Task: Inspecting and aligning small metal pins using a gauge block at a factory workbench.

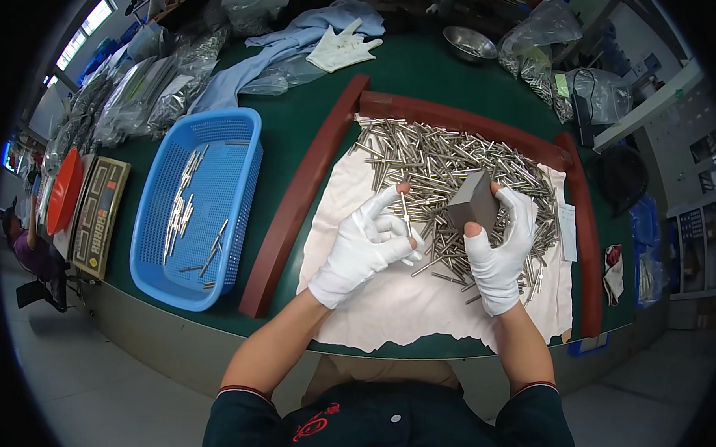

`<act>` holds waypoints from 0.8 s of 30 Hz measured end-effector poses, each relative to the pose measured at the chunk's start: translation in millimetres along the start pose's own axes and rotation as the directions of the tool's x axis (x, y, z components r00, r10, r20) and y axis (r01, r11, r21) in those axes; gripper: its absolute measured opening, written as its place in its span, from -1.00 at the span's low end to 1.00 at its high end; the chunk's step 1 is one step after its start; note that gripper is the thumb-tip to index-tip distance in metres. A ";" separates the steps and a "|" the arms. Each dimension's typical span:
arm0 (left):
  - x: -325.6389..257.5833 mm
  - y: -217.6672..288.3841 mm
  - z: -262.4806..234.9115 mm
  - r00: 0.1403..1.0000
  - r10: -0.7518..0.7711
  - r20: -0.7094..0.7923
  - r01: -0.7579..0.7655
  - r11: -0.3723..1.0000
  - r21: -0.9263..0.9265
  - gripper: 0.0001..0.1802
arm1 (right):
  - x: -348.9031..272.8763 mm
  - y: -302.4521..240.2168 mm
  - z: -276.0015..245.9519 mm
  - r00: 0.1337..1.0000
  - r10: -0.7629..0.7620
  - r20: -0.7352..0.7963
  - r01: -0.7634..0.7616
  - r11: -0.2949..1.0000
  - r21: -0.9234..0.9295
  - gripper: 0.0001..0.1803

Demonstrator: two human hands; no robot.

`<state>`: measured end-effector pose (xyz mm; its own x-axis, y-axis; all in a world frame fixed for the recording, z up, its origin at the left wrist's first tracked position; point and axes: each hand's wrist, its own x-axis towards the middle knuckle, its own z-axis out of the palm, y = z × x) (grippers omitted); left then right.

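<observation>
Over the near part of a pale pink cloth (341,303), the white-gloved left hand (366,239) is pinching a slim, silvery metal pin (406,210) endwise between bare thumb tip and index fingertip. Just to the right, the white-gloved right hand (505,254) is gripping a dark grey rectangular block (471,200) between thumb and fingers. The pin's long axis is running away from the wearer's body, roughly alongside the block's left side; a gap is separating the two, and the left hand is the nearer one, holding the pin itself. Beyond both hands, a heap of loose silvery metal pins (434,154) is spreading across the cloth, its pieces pointing every way. Reddish-brown rails (298,210) are bordering the cloth on the left, right and far sides. Left of them, a blue perforated plastic basket (142,262) is standing on the dark green tabletop (416,79), with scattered pins lying inside. Farther back, a white glove (344,49) is resting by a light blue cloth (300,30), and clear plastic bags (552,24) are crowding near a round metal bowl (480,56). At far left, a person in purple (34,252) is sitting.
</observation>
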<state>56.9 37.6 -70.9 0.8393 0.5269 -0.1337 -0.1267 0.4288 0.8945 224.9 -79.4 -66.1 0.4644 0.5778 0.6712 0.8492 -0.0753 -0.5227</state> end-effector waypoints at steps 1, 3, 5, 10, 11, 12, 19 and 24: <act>0.3 -0.5 -1.3 1.000 -0.005 0.025 0.006 0.999 -0.039 -0.22 | 0.4 0.3 -0.3 1.000 0.020 -0.006 -0.019 1.000 0.013 -0.37; 0.5 0.2 -2.2 0.999 -0.010 0.031 0.011 1.000 -0.026 -0.23 | 0.8 1.5 -1.0 1.000 0.015 0.003 -0.015 1.000 0.013 -0.37; 0.6 -0.3 -1.8 0.999 -0.016 0.036 0.016 1.000 -0.012 -0.23 | 0.9 3.0 -1.3 1.000 0.010 0.011 -0.010 1.000 0.014 -0.37; -1.5 -4.4 5.3 0.999 0.045 0.010 -0.046 0.987 0.151 -0.29 | 6.2 5.4 -3.6 0.988 -0.125 0.093 0.123 0.992 0.024 -0.34; -1.8 -5.7 4.8 0.999 0.044 0.010 -0.044 0.988 0.148 -0.29 | 7.4 4.6 -4.7 0.985 -0.134 0.112 0.129 0.991 0.043 -0.33; -2.1 -7.3 3.1 0.998 0.066 0.023 -0.070 0.945 0.318 -0.29 | 10.0 3.1 -6.4 0.984 -0.133 0.115 0.129 0.991 0.042 -0.33; -3.6 2.5 -4.0 0.978 0.103 0.179 -0.203 0.639 0.742 -0.34 | 21.5 3.4 -13.6 0.920 -0.266 0.287 0.248 0.964 0.098 -0.29; -2.7 4.6 -4.7 0.975 0.115 0.188 -0.218 0.630 0.745 -0.45 | 23.0 4.0 -14.7 0.873 -0.306 0.380 0.274 0.952 0.138 -0.28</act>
<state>51.6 41.6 -68.4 0.9037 0.4249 0.0527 0.1308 -0.3913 0.9109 242.7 -78.4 -45.1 0.0497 0.8361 0.5463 0.9006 0.1990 -0.3865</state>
